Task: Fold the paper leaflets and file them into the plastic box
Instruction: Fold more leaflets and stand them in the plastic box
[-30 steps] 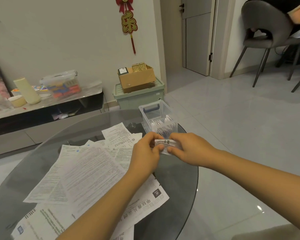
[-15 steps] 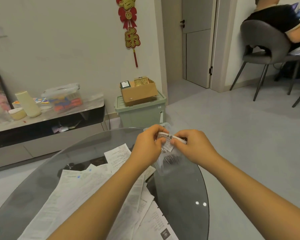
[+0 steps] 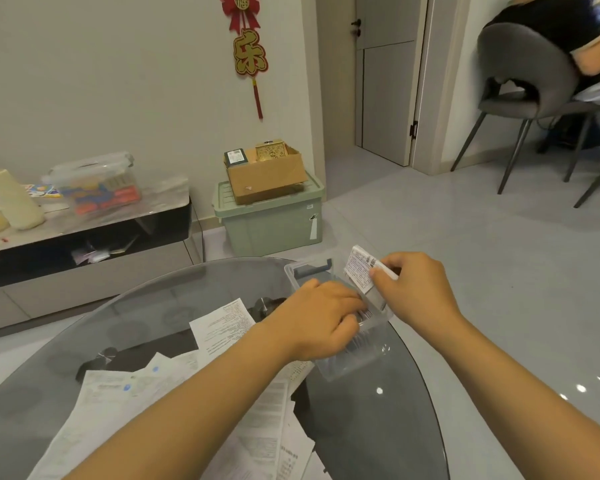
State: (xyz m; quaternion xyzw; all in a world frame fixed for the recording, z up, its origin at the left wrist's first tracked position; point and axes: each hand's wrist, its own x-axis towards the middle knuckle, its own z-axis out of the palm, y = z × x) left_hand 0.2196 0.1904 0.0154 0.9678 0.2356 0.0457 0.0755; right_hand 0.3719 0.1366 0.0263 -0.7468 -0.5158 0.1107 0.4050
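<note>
Partly hidden, left hand (image 3: 321,315) fingers inside plastic box (image 3: 354,362), grip unclear; right hand (image 3: 413,289) pinching folded leaflet (image 3: 359,271).

My left hand (image 3: 321,315) reaches forward, palm down, fingers curled downward. My right hand (image 3: 414,289) is raised beside it, thumb and fingers pinched together.

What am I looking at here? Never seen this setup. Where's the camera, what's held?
No robot: a person's two bare hands, filmed by one wide-angle camera on their head, looking forward and down. The right hand pinches a folded leaflet above the clear plastic box. The left hand reaches into the box, onto the folded leaflets already filed there. The box stands on a round glass table, with unfolded leaflets spread on the left side of it.
</note>
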